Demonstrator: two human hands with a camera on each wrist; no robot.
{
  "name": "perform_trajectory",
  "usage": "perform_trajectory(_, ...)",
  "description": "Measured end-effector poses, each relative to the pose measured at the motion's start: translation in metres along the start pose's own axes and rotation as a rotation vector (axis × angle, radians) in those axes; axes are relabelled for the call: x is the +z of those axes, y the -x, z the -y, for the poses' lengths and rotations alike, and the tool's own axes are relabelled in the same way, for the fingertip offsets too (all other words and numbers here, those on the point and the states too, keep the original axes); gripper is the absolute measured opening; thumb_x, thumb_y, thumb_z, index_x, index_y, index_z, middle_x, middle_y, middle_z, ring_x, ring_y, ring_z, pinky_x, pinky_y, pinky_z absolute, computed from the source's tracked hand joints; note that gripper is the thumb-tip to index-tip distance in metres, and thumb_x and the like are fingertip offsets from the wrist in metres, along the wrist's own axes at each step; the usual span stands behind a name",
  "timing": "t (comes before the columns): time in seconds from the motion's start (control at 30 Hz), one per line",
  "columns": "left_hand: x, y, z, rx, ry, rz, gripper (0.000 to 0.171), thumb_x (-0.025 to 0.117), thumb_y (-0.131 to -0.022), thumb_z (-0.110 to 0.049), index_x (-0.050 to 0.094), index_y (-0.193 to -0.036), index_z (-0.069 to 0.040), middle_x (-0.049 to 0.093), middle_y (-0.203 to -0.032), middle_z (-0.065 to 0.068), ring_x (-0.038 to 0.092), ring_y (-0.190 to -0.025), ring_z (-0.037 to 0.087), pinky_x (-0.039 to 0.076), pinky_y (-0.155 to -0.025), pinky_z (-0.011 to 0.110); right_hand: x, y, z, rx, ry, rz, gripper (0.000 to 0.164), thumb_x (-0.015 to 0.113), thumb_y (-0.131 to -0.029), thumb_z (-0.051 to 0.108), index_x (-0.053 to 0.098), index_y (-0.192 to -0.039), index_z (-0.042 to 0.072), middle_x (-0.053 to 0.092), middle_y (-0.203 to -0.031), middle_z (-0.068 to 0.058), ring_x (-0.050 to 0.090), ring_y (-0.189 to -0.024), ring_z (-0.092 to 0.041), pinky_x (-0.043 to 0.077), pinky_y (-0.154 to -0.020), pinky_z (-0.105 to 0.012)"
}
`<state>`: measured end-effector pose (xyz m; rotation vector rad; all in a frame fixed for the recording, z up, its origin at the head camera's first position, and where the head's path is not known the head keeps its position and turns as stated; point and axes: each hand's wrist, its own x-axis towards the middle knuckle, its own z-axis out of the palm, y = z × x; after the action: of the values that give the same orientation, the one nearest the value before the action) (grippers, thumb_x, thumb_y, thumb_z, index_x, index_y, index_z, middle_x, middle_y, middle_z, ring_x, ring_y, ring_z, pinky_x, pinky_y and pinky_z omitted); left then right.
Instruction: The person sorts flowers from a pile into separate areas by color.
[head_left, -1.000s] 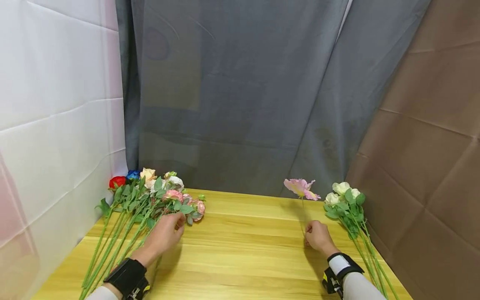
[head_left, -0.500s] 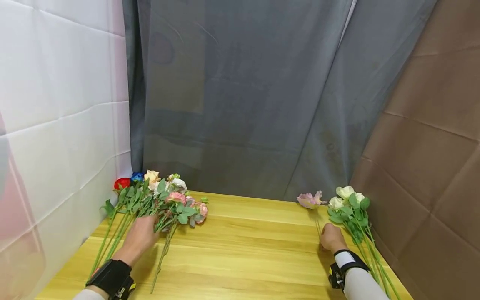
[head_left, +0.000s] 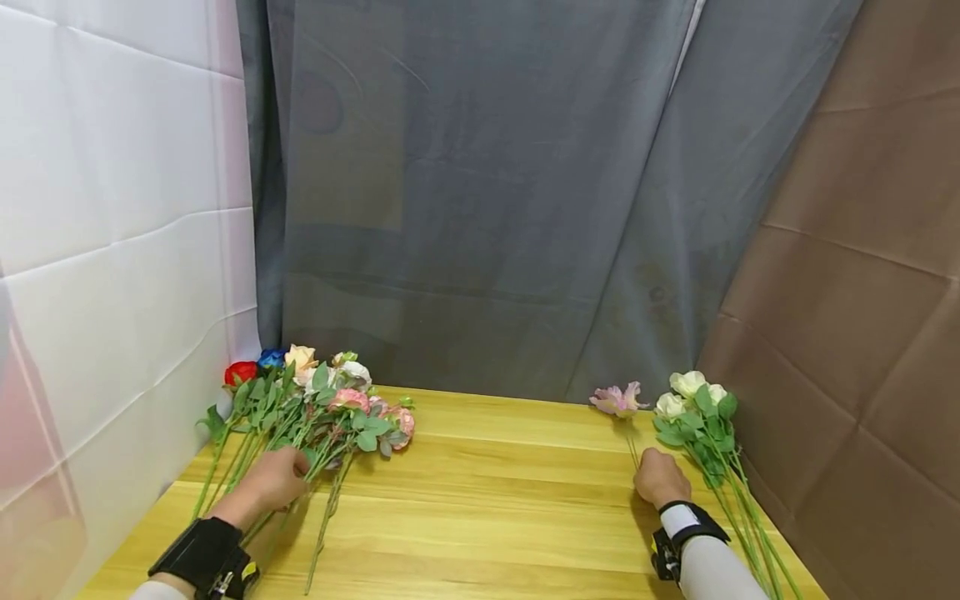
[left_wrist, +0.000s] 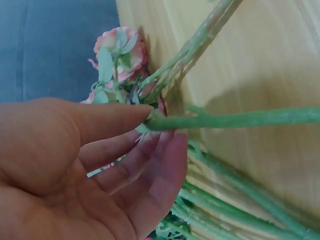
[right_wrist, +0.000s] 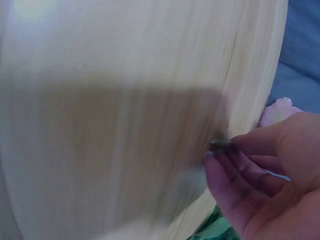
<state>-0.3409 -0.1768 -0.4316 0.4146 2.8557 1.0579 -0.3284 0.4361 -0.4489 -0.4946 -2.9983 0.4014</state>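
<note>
On the left of the table, my left hand (head_left: pixel 272 482) reaches into a bunch of artificial flowers. In the left wrist view its thumb and fingers pinch a thick green stem (left_wrist: pixel 240 119), whose flower head is hidden behind the hand. Just beyond the fingertips lies a pink-and-cream flower (left_wrist: pixel 119 52) on a thinner stem (left_wrist: pixel 200 42). My right hand (head_left: pixel 662 477) pinches the thin stem of a pale pink-purple flower (head_left: pixel 618 401) at the right side. The cut tip (right_wrist: pixel 220 143) of that stem sticks out between thumb and fingers in the right wrist view.
Red (head_left: pixel 240 372), blue (head_left: pixel 271 358) and peach (head_left: pixel 301 358) roses lie in the left bunch. White roses (head_left: pixel 687 384) with green stems lie right of my right hand. Grey cloth (head_left: pixel 480 208) backs the wooden table (head_left: pixel 480 500); white and brown cloths flank it.
My left hand has moved left from beside the pink flowers onto the green stems and pinches one. My right hand has shifted right, and its pink-purple flower has tipped lower.
</note>
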Motion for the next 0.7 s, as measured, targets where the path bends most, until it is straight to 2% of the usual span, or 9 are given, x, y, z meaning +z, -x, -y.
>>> perform_trajectory(0.03, -0.001, 0.0, 0.0, -0.006, 0.035, 0.016, 0.032, 0.064, -0.09, 0.007, 0.058, -0.119, 0.019, 0.065, -0.102, 0.026, 0.057, -0.064, 0.021, 0.05, -0.058, 0.036, 0.0, 0.002, 0.0, -0.004, 0.009, 0.009, 0.016, 0.053, -0.094, -0.001, 0.058, -0.079, 0.003, 0.062, -0.08, -0.016, 0.056, -0.072, -0.029, 0.045, -0.06, -0.043)
perform_trajectory(0.13, -0.006, 0.0, -0.001, -0.014, 0.091, 0.042, 0.031, 0.065, -0.09, 0.007, 0.058, -0.118, 0.02, 0.063, -0.101, 0.025, 0.06, -0.062, 0.023, 0.055, -0.056, 0.038, -0.002, 0.007, 0.0, -0.02, 0.04, 0.031, 0.017, 0.054, -0.094, 0.0, 0.058, -0.078, 0.004, 0.06, -0.078, -0.013, 0.054, -0.07, -0.028, 0.044, -0.06, -0.042)
perform_trajectory(0.23, -0.01, -0.001, -0.003, -0.04, 0.113, 0.054, 0.01, 0.064, -0.089, 0.01, 0.058, -0.096, 0.011, 0.054, -0.079, 0.01, 0.053, -0.055, 0.017, 0.052, -0.051, 0.034, -0.002, 0.011, 0.003, -0.031, 0.062, 0.041, 0.015, 0.055, -0.093, 0.001, 0.061, -0.08, 0.003, 0.062, -0.081, -0.015, 0.055, -0.071, -0.028, 0.045, -0.061, -0.043)
perform_trajectory(0.33, -0.013, 0.001, -0.005, -0.06, 0.138, 0.065, 0.016, 0.061, -0.088, 0.012, 0.05, -0.086, 0.0, 0.038, -0.068, 0.002, 0.044, -0.053, 0.014, 0.049, -0.05, 0.032, -0.003, 0.013, 0.007, -0.041, 0.065, 0.026, 0.012, 0.056, -0.093, 0.001, 0.063, -0.083, 0.002, 0.065, -0.086, -0.018, 0.057, -0.073, -0.028, 0.046, -0.061, -0.043)
perform_trajectory(0.4, -0.015, 0.002, -0.006, -0.067, 0.158, 0.075, 0.021, 0.059, -0.088, 0.012, 0.046, -0.083, -0.003, 0.032, -0.065, 0.001, 0.039, -0.054, 0.014, 0.049, -0.049, 0.032, -0.003, 0.016, 0.008, -0.042, 0.055, 0.02, 0.011, 0.055, -0.093, 0.0, 0.062, -0.085, 0.001, 0.064, -0.084, -0.017, 0.056, -0.072, -0.028, 0.045, -0.06, -0.042)
perform_trajectory(0.53, -0.019, 0.002, -0.012, -0.051, 0.196, 0.097, 0.018, 0.059, -0.089, 0.011, 0.047, -0.085, -0.002, 0.037, -0.068, 0.003, 0.041, -0.057, 0.016, 0.055, -0.051, 0.035, -0.004, 0.019, 0.006, -0.029, 0.032, 0.016, 0.008, 0.054, -0.093, 0.003, 0.06, -0.087, 0.002, 0.059, -0.082, -0.014, 0.054, -0.071, -0.029, 0.043, -0.059, -0.042)
perform_trajectory(0.6, -0.021, 0.0, -0.016, -0.041, 0.214, 0.107, 0.018, 0.06, -0.088, 0.012, 0.048, -0.084, -0.001, 0.04, -0.068, 0.004, 0.044, -0.06, 0.017, 0.057, -0.052, 0.036, -0.005, 0.02, 0.003, -0.02, 0.027, 0.006, 0.008, 0.055, -0.094, 0.006, 0.06, -0.091, 0.0, 0.06, -0.084, -0.016, 0.054, -0.072, -0.03, 0.043, -0.06, -0.043)
perform_trajectory(0.7, -0.025, -0.002, -0.024, -0.021, 0.241, 0.102, 0.013, 0.061, -0.087, 0.012, 0.051, -0.088, 0.003, 0.046, -0.072, 0.007, 0.051, -0.065, 0.021, 0.06, -0.056, 0.039, -0.007, 0.02, 0.0, -0.018, 0.032, -0.028, 0.016, 0.057, -0.094, 0.01, 0.063, -0.101, -0.003, 0.064, -0.093, -0.022, 0.058, -0.076, -0.031, 0.045, -0.06, -0.045)
